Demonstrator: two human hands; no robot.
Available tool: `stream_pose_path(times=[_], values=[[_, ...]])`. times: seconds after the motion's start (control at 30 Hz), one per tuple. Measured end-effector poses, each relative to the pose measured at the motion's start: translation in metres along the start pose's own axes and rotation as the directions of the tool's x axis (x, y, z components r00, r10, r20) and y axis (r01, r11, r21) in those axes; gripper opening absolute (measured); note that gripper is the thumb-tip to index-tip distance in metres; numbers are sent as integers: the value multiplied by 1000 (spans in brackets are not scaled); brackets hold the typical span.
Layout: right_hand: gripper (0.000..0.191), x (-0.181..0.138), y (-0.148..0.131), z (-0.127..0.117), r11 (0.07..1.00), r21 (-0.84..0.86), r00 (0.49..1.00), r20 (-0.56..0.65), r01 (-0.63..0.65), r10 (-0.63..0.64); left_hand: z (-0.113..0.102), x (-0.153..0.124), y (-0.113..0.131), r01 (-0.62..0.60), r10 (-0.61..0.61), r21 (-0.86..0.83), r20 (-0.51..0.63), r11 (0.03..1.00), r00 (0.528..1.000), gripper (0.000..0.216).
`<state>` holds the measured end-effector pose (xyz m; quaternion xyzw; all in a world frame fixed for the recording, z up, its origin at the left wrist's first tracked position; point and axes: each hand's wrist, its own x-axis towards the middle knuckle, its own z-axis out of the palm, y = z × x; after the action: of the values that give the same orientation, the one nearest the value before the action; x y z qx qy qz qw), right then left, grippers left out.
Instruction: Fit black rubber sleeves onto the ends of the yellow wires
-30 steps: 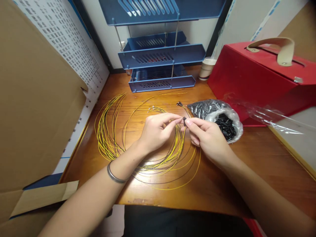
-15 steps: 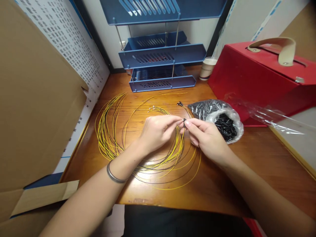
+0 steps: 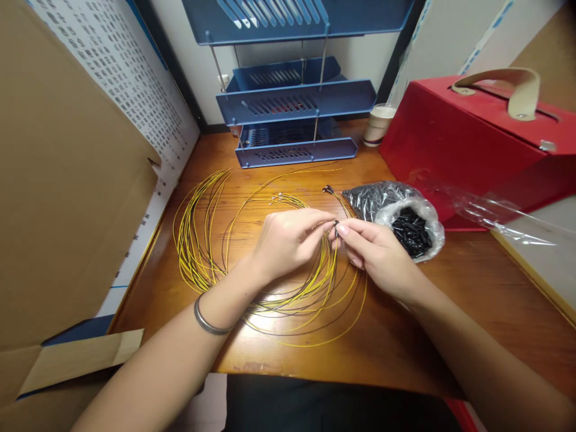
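Fingertip to fingertip above the coiled wires, my two hands meet at a small black connector housing (image 3: 336, 227). My right hand (image 3: 371, 243) pinches it from the right. My left hand (image 3: 292, 240) is closed in a pinch at its left side; a thin wire end seems to be between those fingertips, mostly hidden. Yellow and black wires (image 3: 330, 264) hang below the connector and run into a loose coil (image 3: 191, 252) on the table. Just beyond my right hand lie wire ends with black connectors (image 3: 328, 189). An opened plastic bag (image 3: 434, 219) holds many small black pieces (image 3: 410, 231).
A blue tiered tray (image 3: 297, 153) stands at the back, with a paper cup (image 3: 378, 125) to its right. On the right sits a red box (image 3: 468, 144) with a beige handle. Cardboard (image 3: 67, 180) rises along the left side of the wooden table (image 3: 279, 360).
The connector has tilted slightly and sits a little lower between my fingertips. Both hands stay in nearly the same place, still pinching.
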<state>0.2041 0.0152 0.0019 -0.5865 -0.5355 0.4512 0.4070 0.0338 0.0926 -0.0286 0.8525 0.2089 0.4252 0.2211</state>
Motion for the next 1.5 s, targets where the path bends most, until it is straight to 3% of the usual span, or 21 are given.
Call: stream_pose_path(times=[0.1,0.3,0.53,0.77,1.0,1.17,1.27,1.37,1.43,1.5], values=[[31,-1,-4,1,1000,1,999,31,-13,13,0,1,3,22,-23,-25,-44,999,999,24],[32,-2,-6,2,997,50,995,78,-59,55,-3,3,4,20,-17,-75,44,997,999,18],[32,-2,-5,1,985,135,993,51,-110,104,-8,3,11,264,-211,-267,211,927,954,31],[36,-2,0,-2,967,177,981,87,-185,172,-7,8,11,399,-335,-320,236,859,912,24],[42,0,-2,1,951,213,968,157,-225,194,-3,10,6,482,-471,-563,179,671,864,20],[30,-2,-8,1,964,146,946,273,-222,177,-6,15,-3,512,-633,-695,105,505,767,27],[27,-3,-7,-1,963,186,941,313,-193,129,-9,18,-6,569,-723,-683,88,457,686,28],[24,-2,-4,0,924,328,963,243,-195,117,-9,19,-5,683,-776,-613,174,397,607,38],[22,-1,-2,0,882,425,978,140,-203,157,-9,17,-5,754,-751,-491,263,436,606,40],[22,0,-2,0,860,468,976,33,-206,216,-9,14,-6,753,-704,-270,270,600,657,30]])
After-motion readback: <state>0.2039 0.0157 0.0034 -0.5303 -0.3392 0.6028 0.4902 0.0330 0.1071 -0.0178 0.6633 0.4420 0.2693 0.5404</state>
